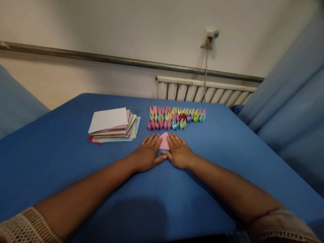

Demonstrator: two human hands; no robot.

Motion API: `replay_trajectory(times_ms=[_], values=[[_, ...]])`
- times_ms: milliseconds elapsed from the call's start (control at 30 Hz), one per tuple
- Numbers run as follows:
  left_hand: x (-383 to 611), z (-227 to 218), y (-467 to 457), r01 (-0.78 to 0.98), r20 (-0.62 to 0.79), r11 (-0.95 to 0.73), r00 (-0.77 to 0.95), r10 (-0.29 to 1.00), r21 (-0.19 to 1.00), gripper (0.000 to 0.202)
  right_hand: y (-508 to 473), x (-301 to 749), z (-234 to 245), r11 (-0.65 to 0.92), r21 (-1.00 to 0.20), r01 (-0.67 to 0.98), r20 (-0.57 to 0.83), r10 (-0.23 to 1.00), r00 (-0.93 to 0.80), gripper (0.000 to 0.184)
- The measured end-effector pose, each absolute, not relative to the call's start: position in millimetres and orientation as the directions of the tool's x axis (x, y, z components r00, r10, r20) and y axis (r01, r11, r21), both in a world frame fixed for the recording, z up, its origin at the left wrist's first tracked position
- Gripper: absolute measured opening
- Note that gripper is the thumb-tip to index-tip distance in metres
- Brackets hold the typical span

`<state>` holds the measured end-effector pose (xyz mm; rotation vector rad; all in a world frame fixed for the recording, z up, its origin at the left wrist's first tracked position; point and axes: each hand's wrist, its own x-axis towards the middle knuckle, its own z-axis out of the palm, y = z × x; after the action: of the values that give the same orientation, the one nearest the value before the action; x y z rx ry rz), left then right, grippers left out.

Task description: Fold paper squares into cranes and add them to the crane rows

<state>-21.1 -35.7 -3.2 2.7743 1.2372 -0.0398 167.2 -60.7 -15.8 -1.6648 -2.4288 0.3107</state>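
A folded pink sheet of paper (164, 141) lies flat on the blue table, its pointed top facing away from me. My left hand (148, 153) rests flat over its left side, fingers stretched out. On the right side my right hand (180, 152) lies flat in the same way. The two thumbs meet just below the paper's near edge. Both palms are down, and they hide the paper's side parts. Right behind the hands stand rows of small folded paper cranes (167, 116) in pink, yellow, green, red and blue.
Left of the cranes is a stack of coloured paper (113, 125) with a white sheet on top. The blue table (215, 152) reaches a wall with a metal rail (121, 60), a radiator (202, 89) and a plugged-in socket (209, 38). Blue curtains (286, 87) hang at right.
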Motion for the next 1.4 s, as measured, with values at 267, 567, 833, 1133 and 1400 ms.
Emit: replay_trajectory(times_ms=[267, 567, 833, 1133, 1400], values=[[-22, -1, -34, 0.839, 0.069, -0.543, 0.541, 0.838, 0.026, 0.076, -59, 165, -18, 0.302, -0.268, 0.915, 0.049, 0.953, -0.300, 0.063], [-27, 8, -77, 0.714, -0.081, -0.694, 0.700, 0.710, 0.092, 0.082, -58, 163, -20, 0.258, -0.259, 0.931, 0.078, 0.966, -0.246, 0.060], [-47, 36, -50, 0.862, 0.003, -0.501, 0.502, 0.865, 0.083, 0.053, -53, 160, -18, 0.145, -0.361, 0.921, 0.068, 0.989, -0.129, 0.063], [-23, -8, -27, 0.767, 0.209, -0.561, 0.520, 0.828, 0.311, 0.076, -40, 178, -24, 0.124, -0.525, 0.842, 0.090, 0.992, -0.090, 0.068], [-32, -3, -30, 0.636, 0.238, -0.517, 0.474, 0.848, 0.573, 0.076, -31, 188, -40, 0.292, -0.766, 0.573, 0.298, 0.951, -0.086, 0.018]])
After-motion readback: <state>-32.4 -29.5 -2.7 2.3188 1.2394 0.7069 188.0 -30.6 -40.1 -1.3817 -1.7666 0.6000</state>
